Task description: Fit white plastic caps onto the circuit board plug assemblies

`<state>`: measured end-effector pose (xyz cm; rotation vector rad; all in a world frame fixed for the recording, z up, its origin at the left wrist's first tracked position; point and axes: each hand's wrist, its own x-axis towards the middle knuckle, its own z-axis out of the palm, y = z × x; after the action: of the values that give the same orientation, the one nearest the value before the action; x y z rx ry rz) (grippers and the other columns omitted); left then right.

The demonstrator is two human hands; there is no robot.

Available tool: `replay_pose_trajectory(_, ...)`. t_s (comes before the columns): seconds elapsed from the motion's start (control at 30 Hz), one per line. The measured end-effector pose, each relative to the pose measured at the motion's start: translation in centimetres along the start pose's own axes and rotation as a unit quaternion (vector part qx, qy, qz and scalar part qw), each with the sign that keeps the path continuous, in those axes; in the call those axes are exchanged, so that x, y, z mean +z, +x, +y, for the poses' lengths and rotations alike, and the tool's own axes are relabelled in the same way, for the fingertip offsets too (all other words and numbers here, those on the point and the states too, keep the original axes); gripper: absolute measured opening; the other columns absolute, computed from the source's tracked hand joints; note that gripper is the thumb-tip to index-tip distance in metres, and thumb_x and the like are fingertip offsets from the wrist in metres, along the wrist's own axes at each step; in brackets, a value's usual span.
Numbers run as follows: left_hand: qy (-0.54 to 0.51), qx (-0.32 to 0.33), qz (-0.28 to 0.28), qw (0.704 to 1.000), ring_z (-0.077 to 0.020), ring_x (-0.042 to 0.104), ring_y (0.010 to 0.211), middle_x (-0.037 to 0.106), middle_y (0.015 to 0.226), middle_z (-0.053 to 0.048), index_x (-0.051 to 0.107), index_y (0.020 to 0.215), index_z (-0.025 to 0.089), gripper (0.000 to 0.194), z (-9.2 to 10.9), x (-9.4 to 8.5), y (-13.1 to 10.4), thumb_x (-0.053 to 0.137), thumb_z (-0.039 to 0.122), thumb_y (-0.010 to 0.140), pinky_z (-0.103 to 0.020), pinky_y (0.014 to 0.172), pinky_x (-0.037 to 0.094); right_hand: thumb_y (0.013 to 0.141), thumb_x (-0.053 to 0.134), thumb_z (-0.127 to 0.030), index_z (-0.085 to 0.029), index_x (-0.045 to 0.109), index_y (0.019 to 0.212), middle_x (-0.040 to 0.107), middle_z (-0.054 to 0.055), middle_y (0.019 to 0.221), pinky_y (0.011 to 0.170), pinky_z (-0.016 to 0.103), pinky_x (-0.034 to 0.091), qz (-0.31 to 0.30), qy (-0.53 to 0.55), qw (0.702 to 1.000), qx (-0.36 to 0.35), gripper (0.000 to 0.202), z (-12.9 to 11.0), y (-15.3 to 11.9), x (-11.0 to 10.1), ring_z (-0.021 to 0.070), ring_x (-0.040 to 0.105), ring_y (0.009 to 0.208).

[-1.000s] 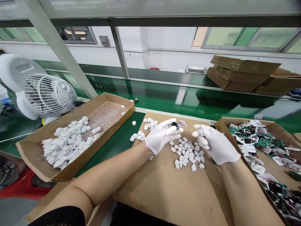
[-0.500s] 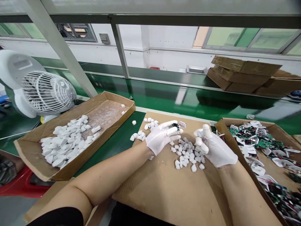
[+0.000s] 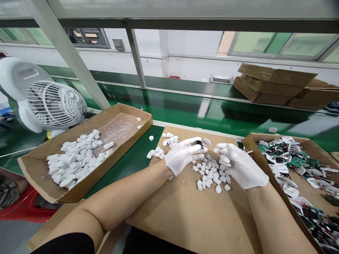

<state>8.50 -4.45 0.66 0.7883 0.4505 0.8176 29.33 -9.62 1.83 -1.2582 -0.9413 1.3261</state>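
My left hand (image 3: pixel 182 155), in a white glove, grips a small electronic assembly (image 3: pixel 203 143) with a dark body, thin wires and a white tab sticking out to the right. My right hand (image 3: pixel 239 164), gloved too, is held just right of it with fingers drawn in toward the thumb; whatever is between the fingertips, if anything, is hidden. Below and between both hands lies a pile of small white caps (image 3: pixel 212 173) on a cardboard sheet (image 3: pixel 182 215). A smaller cluster of white caps (image 3: pixel 171 139) sits beyond my left wrist.
On the left, a shallow cardboard box (image 3: pixel 127 141) holds many white caps. At the right, another cardboard box (image 3: pixel 265 171) is filled with wired circuit boards and white plates. A white fan (image 3: pixel 53 102) stands at the far left. Flattened cartons (image 3: pixel 275 83) lie at the back right.
My right hand's fingers have drawn together and shifted slightly left, closer to the assembly. My left hand keeps its hold with hardly any movement.
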Motion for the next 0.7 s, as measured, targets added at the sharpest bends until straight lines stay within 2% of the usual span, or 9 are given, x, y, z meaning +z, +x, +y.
replay_pose_trajectory(0.1,0.027,-0.006,-0.011,1.0,-0.0243,0.063,0.107,0.058,0.133,-0.009,0.066,0.118,0.025,0.05,0.0,-0.1,0.1,0.075,0.013,0.071,-0.038,0.089,0.05,0.077,0.068,-0.064,-0.02,0.068,0.099,0.06,0.001,0.073,0.049,0.025,0.035,0.06,-0.126,0.99,-0.033,0.049,0.1,0.2,0.5,0.0106,0.041,0.055)
replay_pose_trajectory(0.17,0.037,-0.032,-0.025,0.998,-0.0219,0.064,0.099,0.059,0.132,-0.01,0.07,0.11,0.022,0.045,0.0,0.1,0.2,0.072,0.011,0.067,-0.032,0.078,0.05,0.075,0.07,-0.063,-0.02,0.067,0.102,0.059,0.0,0.071,0.056,0.027,0.042,0.117,-0.21,0.969,-0.048,0.051,0.1,0.1,1.3,0.0145,0.051,0.061)
replay_pose_trajectory(0.27,0.033,-0.078,-0.079,0.993,-0.0175,0.061,0.092,0.064,0.12,-0.011,0.073,0.1,0.018,0.027,0.2,1.1,-0.1,0.07,0.019,0.073,-0.027,0.073,0.047,0.073,0.073,-0.058,-0.02,0.06,0.117,0.064,0.003,0.085,0.073,0.033,0.05,0.159,-0.242,0.953,-0.092,0.059,0.1,-0.3,3.0,0.0201,0.062,0.079)
replay_pose_trajectory(0.33,0.059,-0.069,-0.096,0.991,-0.0169,0.06,0.091,0.067,0.11,-0.009,0.073,0.096,0.017,0.021,0.1,2.0,-0.4,0.071,0.026,0.077,-0.027,0.074,0.045,0.072,0.076,-0.051,-0.02,0.053,0.128,0.065,0.005,0.095,0.08,0.036,0.051,0.163,-0.227,0.953,-0.119,0.067,0.5,-0.7,3.9,0.0205,0.063,0.083)
replay_pose_trajectory(0.43,0.122,-0.032,-0.046,0.991,-0.0147,0.057,0.077,0.067,0.088,-0.005,0.071,0.084,0.016,0.02,-0.7,2.8,-0.9,0.077,0.032,0.073,-0.029,0.072,0.045,0.066,0.081,-0.036,-0.022,0.043,0.139,0.062,0.006,0.104,0.077,0.035,0.053,0.178,-0.198,0.955,-0.131,0.083,1.1,-1.2,4.9,0.0194,0.063,0.083)
replay_pose_trajectory(0.5,0.135,-0.015,-0.013,0.991,-0.0138,0.056,0.073,0.064,0.078,-0.002,0.069,0.077,0.016,0.022,-1.7,2.9,-1.0,0.078,0.036,0.073,-0.03,0.073,0.045,0.063,0.082,-0.031,-0.022,0.04,0.141,0.059,0.006,0.105,0.071,0.031,0.055,0.194,-0.176,0.956,-0.131,0.089,1.4,-1.4,5.4,0.0185,0.063,0.083)
replay_pose_trajectory(0.6,0.15,-0.006,-0.001,0.989,-0.0153,0.058,0.076,0.062,0.074,-0.001,0.065,0.071,0.016,0.026,-2.8,2.8,-1.1,0.077,0.04,0.073,-0.031,0.075,0.045,0.064,0.083,-0.037,-0.022,0.041,0.14,0.056,0.006,0.107,0.065,0.027,0.055,0.209,-0.14,0.96,-0.119,0.089,1.5,-1.6,6.2,0.016,0.062,0.077)
replay_pose_trajectory(0.7,0.205,-0.046,0.03,0.977,-0.0166,0.06,0.07,0.062,0.069,-0.002,0.066,0.073,0.016,0.033,-2.9,3.0,-1.4,0.076,0.047,0.071,-0.031,0.067,0.047,0.063,0.084,-0.043,-0.023,0.043,0.139,0.054,0.008,0.114,0.06,0.026,0.055,0.209,-0.112,0.967,-0.091,0.088,1.7,-1.5,6.6,0.0148,0.061,0.074)
